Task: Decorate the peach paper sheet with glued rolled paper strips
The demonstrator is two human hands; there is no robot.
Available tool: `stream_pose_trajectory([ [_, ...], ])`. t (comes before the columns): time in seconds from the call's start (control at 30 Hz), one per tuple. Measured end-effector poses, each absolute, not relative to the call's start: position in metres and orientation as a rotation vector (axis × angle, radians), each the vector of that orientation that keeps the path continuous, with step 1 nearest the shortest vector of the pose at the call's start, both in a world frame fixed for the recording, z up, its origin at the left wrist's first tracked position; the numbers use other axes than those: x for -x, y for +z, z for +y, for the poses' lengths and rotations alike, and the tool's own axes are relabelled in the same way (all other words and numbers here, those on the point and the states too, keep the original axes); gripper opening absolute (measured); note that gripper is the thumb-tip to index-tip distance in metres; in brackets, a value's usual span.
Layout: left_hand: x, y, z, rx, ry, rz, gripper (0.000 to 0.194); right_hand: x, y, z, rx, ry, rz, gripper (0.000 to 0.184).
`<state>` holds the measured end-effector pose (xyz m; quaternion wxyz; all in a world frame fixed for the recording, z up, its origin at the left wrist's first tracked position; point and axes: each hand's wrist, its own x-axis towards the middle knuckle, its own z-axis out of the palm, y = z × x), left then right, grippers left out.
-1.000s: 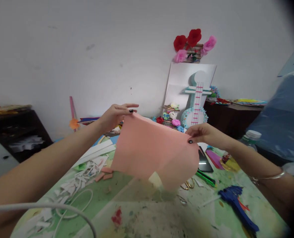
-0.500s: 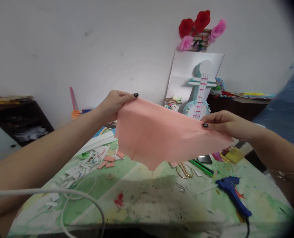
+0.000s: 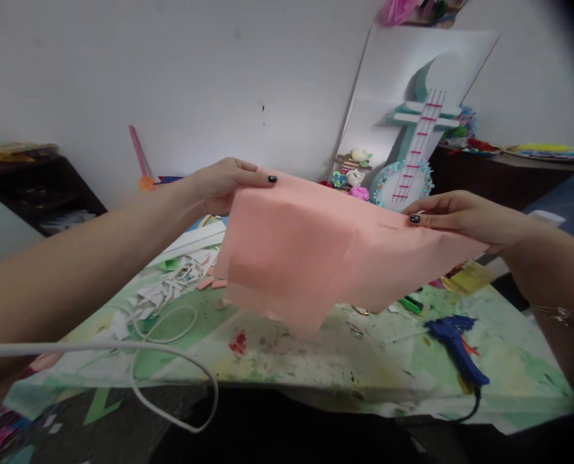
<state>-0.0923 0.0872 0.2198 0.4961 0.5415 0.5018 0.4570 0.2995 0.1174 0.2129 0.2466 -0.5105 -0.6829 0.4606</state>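
A sheet of thin salmon-pink paper (image 3: 296, 251) hangs above the table, stretched between my two hands. My left hand (image 3: 233, 183) pinches its upper left edge, thumb on the near side. Further right, my right hand (image 3: 454, 216) grips the upper right edge in the same way. The paper's lower edge is uneven and droops to a point near the middle. Its surface is creased and slightly see-through. Behind it, part of the table top is hidden, including most of a pair of gold-handled scissors (image 3: 361, 310).
A blue glue gun (image 3: 456, 348) lies at the right on the paint-stained table cover (image 3: 277, 361). White paper scraps (image 3: 171, 287) are heaped at the left. A white cable (image 3: 190, 357) loops in the foreground. A paper-craft stringed instrument (image 3: 420, 142) leans by the wall.
The view has tilted down, showing the table's front edge and floor. The paper has swung and spread wider, now covering more of the scissors and green cutter. Both hands keep their hold.
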Motion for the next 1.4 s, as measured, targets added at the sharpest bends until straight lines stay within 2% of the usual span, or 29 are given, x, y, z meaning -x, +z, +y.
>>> stream_pose_trajectory([
  [0.2,0.095,0.191,0.099,-1.207,1.099,1.182,0.012,-0.291,0.191,0.124,1.415,1.431,-1.937,0.035],
  [0.37,0.103,0.143,0.109,-1.045,1.026,1.252,0.020,-0.279,0.155,0.134,1.302,1.487,-2.092,0.046],
  [0.5,0.106,0.103,0.111,-1.010,1.005,1.362,0.024,-0.268,0.115,0.148,1.094,1.382,-2.356,0.057],
  [0.63,0.107,0.072,0.114,-1.018,0.992,1.451,0.018,-0.249,0.078,0.158,1.070,1.220,-2.473,0.044],
  [0.77,0.109,0.053,0.118,-1.051,0.975,1.484,0.022,-0.226,0.049,0.163,1.070,0.931,-2.575,0.027],
  [1.0,0.116,0.036,0.128,-1.107,0.989,1.480,0.024,-0.194,0.026,0.168,1.096,0.387,-2.645,0.031],
  [1.17,0.115,0.023,0.136,-1.134,1.014,1.516,0.027,-0.182,0.022,0.164,0.987,0.282,-2.722,0.032],
  [1.4,0.113,0.021,0.147,-1.123,1.061,1.528,0.031,-0.173,0.014,0.170,1.115,0.317,-2.597,0.031],
])
